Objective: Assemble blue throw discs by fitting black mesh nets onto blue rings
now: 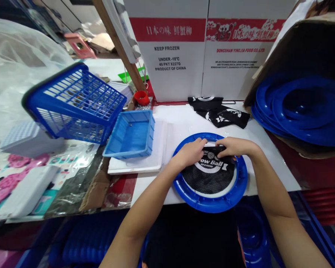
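Note:
A blue plastic ring [212, 203] lies on the white table near its front edge. A black mesh cloth [208, 175] with a white printed logo is spread across the ring's opening. My left hand [190, 152] rests on the cloth's far left edge, fingers curled and pinching it. My right hand [233, 146] grips the cloth's far right edge the same way. Both hands sit at the ring's far rim, almost touching each other.
More folded black cloths [219, 111] lie at the back of the table. A stack of blue rings [301, 108] sits in a cardboard box at right. A small blue tray [131, 134] and a tilted blue basket [72, 102] stand left. White cartons [209, 48] stand behind.

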A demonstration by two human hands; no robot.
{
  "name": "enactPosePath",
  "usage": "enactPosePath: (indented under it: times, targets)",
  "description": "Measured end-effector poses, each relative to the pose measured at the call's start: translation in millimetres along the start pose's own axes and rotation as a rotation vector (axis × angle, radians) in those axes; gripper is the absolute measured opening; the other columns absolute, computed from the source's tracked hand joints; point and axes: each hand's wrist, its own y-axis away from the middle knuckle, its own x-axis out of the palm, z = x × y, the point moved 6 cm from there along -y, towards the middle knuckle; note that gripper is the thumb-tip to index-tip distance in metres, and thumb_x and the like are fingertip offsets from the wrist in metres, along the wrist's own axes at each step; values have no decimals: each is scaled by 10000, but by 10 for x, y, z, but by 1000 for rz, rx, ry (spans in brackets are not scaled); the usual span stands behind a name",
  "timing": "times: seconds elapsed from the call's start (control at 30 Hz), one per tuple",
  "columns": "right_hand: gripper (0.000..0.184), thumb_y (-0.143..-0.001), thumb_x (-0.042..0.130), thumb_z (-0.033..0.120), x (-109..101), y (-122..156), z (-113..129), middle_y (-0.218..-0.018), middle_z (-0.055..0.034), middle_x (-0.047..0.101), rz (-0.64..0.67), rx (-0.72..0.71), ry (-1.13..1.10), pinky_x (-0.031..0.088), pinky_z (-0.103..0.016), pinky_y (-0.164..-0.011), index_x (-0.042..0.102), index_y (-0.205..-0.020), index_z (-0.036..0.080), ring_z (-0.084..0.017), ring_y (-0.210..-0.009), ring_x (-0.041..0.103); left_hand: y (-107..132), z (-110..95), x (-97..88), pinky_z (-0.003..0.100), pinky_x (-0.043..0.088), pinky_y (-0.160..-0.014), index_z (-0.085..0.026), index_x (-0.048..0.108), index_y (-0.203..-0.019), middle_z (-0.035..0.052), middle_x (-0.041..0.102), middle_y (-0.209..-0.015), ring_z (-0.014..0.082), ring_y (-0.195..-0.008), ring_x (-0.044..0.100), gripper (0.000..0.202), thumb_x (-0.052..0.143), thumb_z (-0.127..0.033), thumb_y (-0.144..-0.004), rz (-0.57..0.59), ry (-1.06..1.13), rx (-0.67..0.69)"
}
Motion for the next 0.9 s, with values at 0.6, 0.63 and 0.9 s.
enactPosePath:
  times: [0.6,0.63,0.9]
  targets:
    - [390,-1037,540,392,-69,-56,78,-622,10,595,-175,-200,126,384,-308,-666,554,-692,211,-153,-603,549,-39,213,-85,452,556,-919,-180,676,-922,142,702,-942,297,-967,688,338,397,-268,-1090,-165,-10,-12]
    - [384,-1027,550,390,-81,-70,89,-635,7,602,-195,-221,126,385,-308,-680,562,-689,209,-155,-625,545,-10,235,-106,449,554,-878,-186,671,-926,139,690,-902,302,-937,684,350,382,-287,-1096,-180,3,-72]
    - [210,-920,656,372,-130,-214,11,-710,-2,655,-310,-214,56,400,-303,-719,739,-971,186,-178,-701,539,-14,188,-180,456,537,-852,-168,635,-1074,154,723,-1018,305,-944,669,224,465,-309,-1104,-279,-137,-163]
